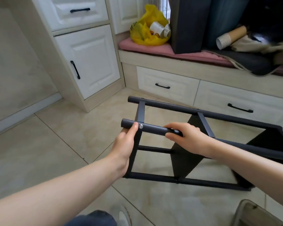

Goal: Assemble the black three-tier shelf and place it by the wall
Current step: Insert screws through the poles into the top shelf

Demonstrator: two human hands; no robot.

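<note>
Plainly, the shelf (183,158) is laid on its side on the tiled floor (64,144), just ahead of the person and a little to the right. Its long axis is run from left to right across the view — the near end is at the hands, and the far end is carried off toward the right edge.

Both hands are closed round the same upper pole (153,129). The left hand (126,144) is wrapped near the pole's end, thumb laid on top just beside a silver screw (140,126). The right hand (186,137) is curled over the pole further along.

Since the left hand is nearer the free end, any standing-up of the shelf would probably be led from there, with the far end as the pivot. A stretch of wall (15,62) is seen to the left, beside a white cabinet (91,62) — well apart from the shelf.

The shelf's upper right part is cut off by the edge of the view and partly covered by the right forearm. The left fingers are hidden behind the pole, and the number of tiers fitted cannot be made out.
</note>
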